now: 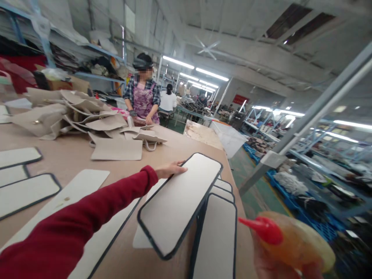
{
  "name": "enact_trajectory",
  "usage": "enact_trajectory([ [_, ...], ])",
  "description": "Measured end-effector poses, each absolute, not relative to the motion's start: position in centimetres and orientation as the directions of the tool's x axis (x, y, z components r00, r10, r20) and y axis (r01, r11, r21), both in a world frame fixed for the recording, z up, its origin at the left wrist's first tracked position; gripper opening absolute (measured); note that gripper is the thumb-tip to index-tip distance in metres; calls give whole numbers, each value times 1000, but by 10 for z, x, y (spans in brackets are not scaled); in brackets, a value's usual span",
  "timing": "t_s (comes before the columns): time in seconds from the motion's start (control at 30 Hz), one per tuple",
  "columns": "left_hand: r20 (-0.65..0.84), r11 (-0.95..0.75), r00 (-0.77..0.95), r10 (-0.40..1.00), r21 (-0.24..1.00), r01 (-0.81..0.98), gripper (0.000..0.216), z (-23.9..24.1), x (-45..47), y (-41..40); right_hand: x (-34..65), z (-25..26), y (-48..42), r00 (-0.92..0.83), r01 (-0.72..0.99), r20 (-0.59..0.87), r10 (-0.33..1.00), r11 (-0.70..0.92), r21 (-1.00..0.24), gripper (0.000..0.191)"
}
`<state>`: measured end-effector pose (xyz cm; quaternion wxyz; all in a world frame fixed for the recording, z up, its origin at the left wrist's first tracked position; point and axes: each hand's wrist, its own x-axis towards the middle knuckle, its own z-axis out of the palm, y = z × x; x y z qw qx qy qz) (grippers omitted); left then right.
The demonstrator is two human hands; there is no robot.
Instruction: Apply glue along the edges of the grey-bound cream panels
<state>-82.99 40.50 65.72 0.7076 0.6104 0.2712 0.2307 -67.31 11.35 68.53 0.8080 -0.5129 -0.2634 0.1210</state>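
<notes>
The left hand [170, 169], its grip flat with fingers stretched out, touches the far left edge of a dark-rimmed pale panel [180, 203]; whether it clasps the panel cannot be told. The panel's long axis runs from near-left to far-right, over similar panels [216, 236] on the worktop [72, 159]. The right hand [279, 267] grips a squeeze bottle [299, 244] tightly, its red nozzle [261, 228] pointing left.

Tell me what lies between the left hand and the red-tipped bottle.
In the head view, the dark-edged white panel that the left hand touches lies there, over a stack of similar panels; the right hand holds the bottle.
</notes>
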Motion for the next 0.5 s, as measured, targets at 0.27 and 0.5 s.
enact_trajectory([
  [0.27, 31, -154, 760, 650, 984, 91, 65, 669, -881, 374, -631, 731, 102, 867, 180, 457, 199, 730, -659, 41],
  [0.5, -54, -113, 777, 627, 981, 159, 70, 694, -905, 342, -638, 724, 93, 856, 172, 427, 292, 618, -767, 39],
])
